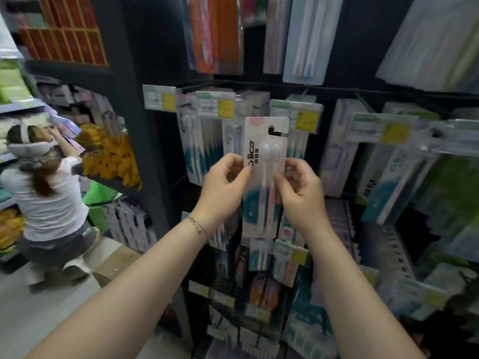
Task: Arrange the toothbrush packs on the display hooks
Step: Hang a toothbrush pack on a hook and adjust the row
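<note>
While my left hand (pixel 225 186) pinches its left edge, my right hand (pixel 300 189) pinches the upright toothbrush pack (pixel 264 161) before the display hooks (pixel 334 93).

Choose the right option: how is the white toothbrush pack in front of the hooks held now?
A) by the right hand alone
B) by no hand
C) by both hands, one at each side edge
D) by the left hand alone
C: the left hand pinches the left edge of the toothbrush pack, and the right hand pinches its right edge.
</note>
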